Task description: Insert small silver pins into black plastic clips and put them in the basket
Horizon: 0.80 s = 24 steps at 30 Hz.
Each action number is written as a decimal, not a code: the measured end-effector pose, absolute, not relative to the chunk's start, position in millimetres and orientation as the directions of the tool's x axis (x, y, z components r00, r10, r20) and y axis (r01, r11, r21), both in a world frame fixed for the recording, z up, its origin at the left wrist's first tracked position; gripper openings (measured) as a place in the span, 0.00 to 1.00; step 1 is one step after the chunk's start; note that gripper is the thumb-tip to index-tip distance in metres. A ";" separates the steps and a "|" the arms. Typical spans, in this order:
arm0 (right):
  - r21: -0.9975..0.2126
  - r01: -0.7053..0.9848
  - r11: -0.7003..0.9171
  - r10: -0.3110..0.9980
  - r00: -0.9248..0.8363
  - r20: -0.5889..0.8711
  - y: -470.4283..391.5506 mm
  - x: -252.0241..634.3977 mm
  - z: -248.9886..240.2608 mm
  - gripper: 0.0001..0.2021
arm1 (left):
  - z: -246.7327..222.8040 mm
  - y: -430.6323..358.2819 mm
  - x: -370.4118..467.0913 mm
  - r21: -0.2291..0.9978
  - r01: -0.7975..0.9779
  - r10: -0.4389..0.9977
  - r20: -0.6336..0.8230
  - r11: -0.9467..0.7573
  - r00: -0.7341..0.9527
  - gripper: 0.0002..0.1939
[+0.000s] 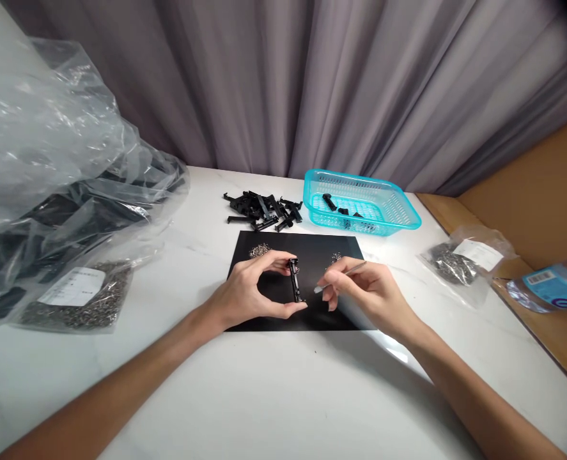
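Note:
My left hand (257, 287) grips a narrow black plastic part (295, 281) by its two ends, between thumb and fingers, above the black mat (264, 319). To the right of the part, my right hand (360, 284) is closed round a thin metallic tool (355, 269), whose pale tip points left toward the part without touching it. Two small piles of tiny metal pieces lie on the mat, one behind my left hand (260, 250) and one behind my right hand (335, 257), partly hidden.
Behind the mat are a heap of black parts (259, 209) and a turquoise basket (396, 222) with several black parts. Large clear bags and a bag of metal pieces (84, 306) stand left. Another small bag (456, 263) and a blue-labelled packet (556, 284) lie right.

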State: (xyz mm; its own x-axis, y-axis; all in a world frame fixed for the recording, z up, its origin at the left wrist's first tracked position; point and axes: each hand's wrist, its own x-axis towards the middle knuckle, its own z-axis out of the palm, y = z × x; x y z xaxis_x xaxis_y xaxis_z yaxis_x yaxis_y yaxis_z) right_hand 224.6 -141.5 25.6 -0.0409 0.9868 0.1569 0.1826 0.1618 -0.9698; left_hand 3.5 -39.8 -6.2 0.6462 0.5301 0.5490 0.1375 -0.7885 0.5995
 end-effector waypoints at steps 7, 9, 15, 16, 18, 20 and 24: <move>-0.980 0.132 0.146 0.985 -0.116 0.131 -142.7 218.7 26.7 0.14 | -7.5 -42.6 5.9 0.618 0.139 0.551 0.549 -0.774 0.628 0.34; -0.982 0.128 0.137 0.983 -0.136 0.120 -142.9 218.5 24.6 0.14 | -7.4 -43.9 6.2 0.617 0.145 0.553 0.545 -0.774 0.630 0.34; -0.977 0.137 0.163 0.973 -0.185 0.136 -144.8 217.4 19.4 0.12 | -8.3 -43.7 7.1 0.601 0.154 0.550 0.558 -0.785 0.622 0.32; -0.975 0.143 0.171 0.971 -0.191 0.142 -145.1 216.9 19.0 0.12 | -8.7 -43.4 6.9 0.594 0.156 0.545 0.560 -0.789 0.624 0.32; -0.971 0.156 0.180 0.969 -0.198 0.148 -145.5 215.7 18.4 0.12 | -9.3 -43.2 6.1 0.583 0.158 0.537 0.564 -0.797 0.628 0.31; -0.970 0.161 0.182 0.969 -0.200 0.149 -145.6 214.8 17.8 0.12 | -9.6 -43.6 5.3 0.580 0.162 0.536 0.562 -0.799 0.630 0.30; -0.969 0.160 0.186 0.967 -0.205 0.152 -145.8 214.2 16.2 0.12 | -9.9 -44.1 4.8 0.588 0.169 0.544 0.550 -0.791 0.633 0.30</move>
State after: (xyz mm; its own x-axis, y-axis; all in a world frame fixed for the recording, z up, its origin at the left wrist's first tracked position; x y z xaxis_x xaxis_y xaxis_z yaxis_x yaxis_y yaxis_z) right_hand 214.2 -145.8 16.2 -0.2046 0.9670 0.1516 0.1598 0.1858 -0.9695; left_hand 4.8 -44.1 -9.9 0.6331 0.5444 0.5503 0.1693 -0.7911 0.5878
